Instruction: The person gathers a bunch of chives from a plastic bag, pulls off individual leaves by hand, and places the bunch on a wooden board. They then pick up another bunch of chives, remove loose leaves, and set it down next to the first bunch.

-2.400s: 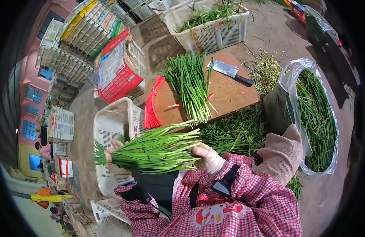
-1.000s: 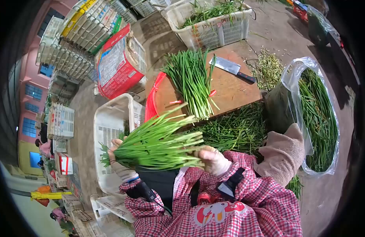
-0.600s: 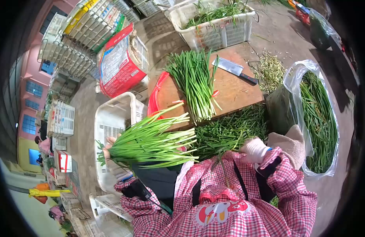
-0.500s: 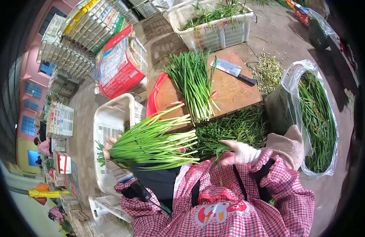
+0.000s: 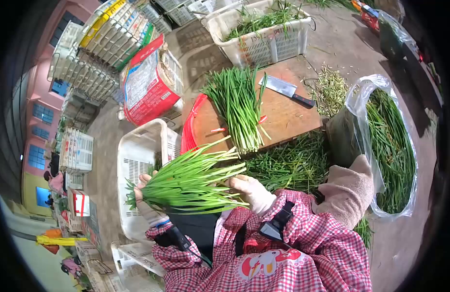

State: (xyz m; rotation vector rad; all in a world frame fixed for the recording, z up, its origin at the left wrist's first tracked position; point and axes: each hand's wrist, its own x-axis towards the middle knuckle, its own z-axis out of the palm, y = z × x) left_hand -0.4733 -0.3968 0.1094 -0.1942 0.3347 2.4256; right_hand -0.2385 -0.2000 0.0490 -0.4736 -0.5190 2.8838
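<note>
My left hand (image 5: 148,197), in a pale glove, holds the leafy end of a loose bunch of garlic chives (image 5: 186,182). The bunch lies across my lap with its pale stems toward the right. At those stems is my gloved right hand (image 5: 254,192), its fingers closed in among them; the fingertips are partly hidden. Beyond, a thicker pile of garlic chives (image 5: 237,109) rests on a wooden board (image 5: 288,117), with a red tie around its lower part. A cleaver (image 5: 283,86) with a black handle lies to its right. Red ties (image 5: 190,129) hang at the board's left edge.
A white crate (image 5: 130,146) stands at my left, a crate of greens (image 5: 269,46) behind the board. Loose leaves (image 5: 288,165) lie below the board. At right is a clear plastic bag (image 5: 363,117) of greens; cut stem bits (image 5: 329,90) litter the floor.
My right hand has moved left from beside the bunch to its stem ends, and its fingers have closed there. My left hand still holds the garlic chives, shifted slightly.
</note>
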